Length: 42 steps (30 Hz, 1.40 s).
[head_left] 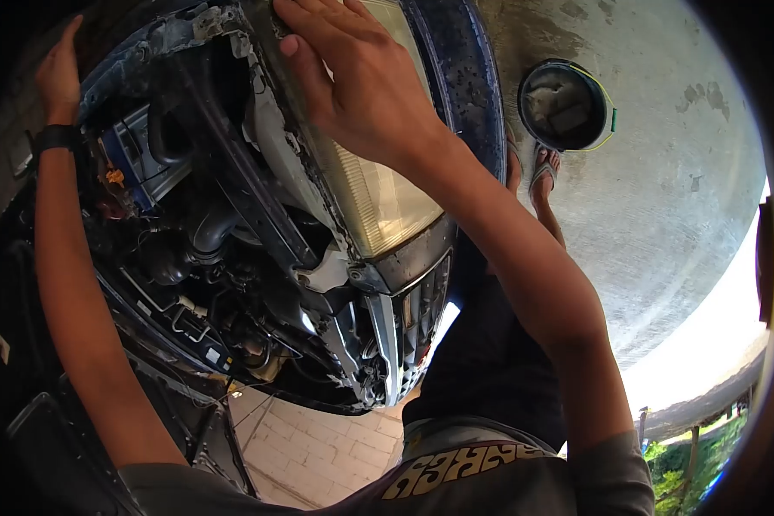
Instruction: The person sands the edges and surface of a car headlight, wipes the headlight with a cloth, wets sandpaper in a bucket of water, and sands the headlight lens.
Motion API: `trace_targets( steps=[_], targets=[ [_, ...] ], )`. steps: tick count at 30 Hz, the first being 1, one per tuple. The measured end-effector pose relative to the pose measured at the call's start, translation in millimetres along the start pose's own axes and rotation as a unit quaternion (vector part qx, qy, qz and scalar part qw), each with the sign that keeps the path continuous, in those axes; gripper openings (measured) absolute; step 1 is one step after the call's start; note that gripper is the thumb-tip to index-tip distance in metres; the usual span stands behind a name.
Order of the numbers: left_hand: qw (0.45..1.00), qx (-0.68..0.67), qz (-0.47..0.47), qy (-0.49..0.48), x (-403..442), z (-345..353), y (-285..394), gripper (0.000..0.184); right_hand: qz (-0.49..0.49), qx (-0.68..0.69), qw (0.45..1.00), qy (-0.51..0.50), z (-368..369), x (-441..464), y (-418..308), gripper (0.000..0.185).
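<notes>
My right hand point(353, 77) lies with fingers stretched out over the yellowed headlight point(378, 202) and the dark, peeling trim along its edge. At the upper left, my left hand point(58, 76), with a dark band point(58, 138) on the wrist, is at the car's far body edge. One digit points outward there; the other fingers are partly hidden. Neither hand shows anything held. Between my arms is the open engine bay, with a blue-cased battery point(133, 150), a black air hose point(211, 232) and a worn front crossmember point(241, 185).
A dark bucket point(568, 103) with a yellow-green handle stands on the concrete floor point(654, 198), holding greyish contents. Sandalled feet point(543, 172) are beside it. The grille point(413, 318) and dark bumper point(469, 77) run along the car's front. Pale paving point(318, 447) shows below.
</notes>
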<state>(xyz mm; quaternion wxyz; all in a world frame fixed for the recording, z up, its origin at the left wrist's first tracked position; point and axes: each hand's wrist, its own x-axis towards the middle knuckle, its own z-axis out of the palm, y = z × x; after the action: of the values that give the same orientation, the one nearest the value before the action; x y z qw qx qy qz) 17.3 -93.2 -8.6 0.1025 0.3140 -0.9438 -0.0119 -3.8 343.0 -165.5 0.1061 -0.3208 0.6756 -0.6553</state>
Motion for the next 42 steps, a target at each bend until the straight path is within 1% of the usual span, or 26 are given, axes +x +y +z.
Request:
trace_targets(
  steps=[1,2,4,6,9,12,13,14,15,16,17,20,22,23,24,26,27,29,30,31,34,35,37,38,39,42],
  targets=[
    [1.000,0.013,-0.016,-0.008,3,0,-2,0.036,-0.002,0.002,1.000,0.005,0,2,0,0.041],
    [0.999,0.026,-0.035,-0.018,4,0,-4,0.036,0.015,-0.003,1.000,-0.019,-7,-16,-7,0.040],
    [0.999,0.031,-0.028,-0.023,3,-1,2,0.036,0.044,-0.014,0.997,-0.067,-32,-65,-28,0.039],
    [0.999,0.024,-0.034,-0.018,-6,-4,5,0.035,0.024,-0.024,0.998,-0.047,-27,-72,-20,0.038],
    [0.999,-0.002,-0.032,-0.008,-3,-1,13,0.035,-0.049,-0.011,0.998,0.027,-1,5,4,0.034],
    [0.999,0.027,-0.028,-0.012,-1,-2,11,0.036,-0.017,0.029,0.999,0.002,-3,14,-1,0.033],
    [0.999,0.033,-0.016,-0.009,-1,-3,9,0.037,-0.034,-0.016,0.999,0.023,-5,-13,-5,0.033],
    [0.999,0.037,-0.005,-0.007,-2,-2,6,0.037,-0.001,-0.021,1.000,-0.024,-20,-47,-21,0.038],
    [0.999,0.034,0.015,-0.003,-1,-1,4,0.037,0.048,-0.005,0.996,-0.080,-34,-85,-39,0.047],
    [0.999,0.033,0.033,-0.001,-1,-1,2,0.038,0.066,0.003,0.991,-0.120,-44,-123,-46,0.053],
    [0.998,0.034,0.050,0.002,-2,-2,-1,0.038,0.088,0.007,0.987,-0.135,-44,-151,-50,0.058],
    [0.999,0.033,0.040,0.003,-2,-1,-1,0.038,0.079,-0.014,0.988,-0.131,-39,-123,-44,0.057],
    [0.986,0.127,0.111,-0.003,17,-4,-30,0.038,0.028,-0.026,0.996,-0.077,-22,-53,-17,0.049],
    [0.981,0.134,0.139,0.008,23,-5,-38,0.037,-0.005,-0.021,0.998,-0.055,-13,-25,-2,0.050],
    [0.976,0.142,0.166,0.021,28,-6,-46,0.037,0.014,0.011,0.998,-0.066,-10,-13,-4,0.051],
    [0.978,0.086,0.182,0.056,28,7,-41,0.039,0.055,0.064,0.992,-0.089,-13,-2,-5,0.053],
    [0.979,0.062,0.181,0.065,25,16,-39,0.040,-0.003,-0.017,0.999,-0.045,-7,-31,-5,0.062],
    [0.987,0.051,0.145,0.052,19,19,-34,0.042,0.065,-0.038,0.986,-0.150,-31,-103,-47,0.074],
    [0.990,0.051,0.127,0.046,17,14,-34,0.044,0.102,-0.023,0.966,-0.235,-42,-142,-62,0.084],
    [0.992,0.055,0.110,0.039,17,7,-37,0.045,0.114,-0.032,0.960,-0.255,-47,-151,-77,0.087],
    [0.994,0.042,0.098,0.016,23,-1,-40,0.046,0.116,-0.038,0.972,-0.201,-34,-144,-65,0.092],
    [0.993,0.049,0.102,0.010,28,0,-47,0.045,0.089,-0.082,0.976,-0.182,-31,-114,-52,0.098],
    [0.990,0.083,0.110,-0.006,34,-2,-60,0.044,0.080,-0.081,0.984,-0.137,-20,-75,-31,0.100],
    [0.985,0.109,0.136,-0.011,38,-3,-67,0.042,0.078,-0.080,0.987,-0.115,-17,-68,-28,0.101],
    [0.977,0.134,0.163,-0.014,41,-4,-75,0.042,0.080,-0.086,0.985,-0.123,-22,-79,-37,0.104],
    [0.948,0.177,0.265,-0.003,40,-7,-74,0.044,0.124,-0.038,0.965,-0.228,-43,-165,-79,0.110]
  ],
)
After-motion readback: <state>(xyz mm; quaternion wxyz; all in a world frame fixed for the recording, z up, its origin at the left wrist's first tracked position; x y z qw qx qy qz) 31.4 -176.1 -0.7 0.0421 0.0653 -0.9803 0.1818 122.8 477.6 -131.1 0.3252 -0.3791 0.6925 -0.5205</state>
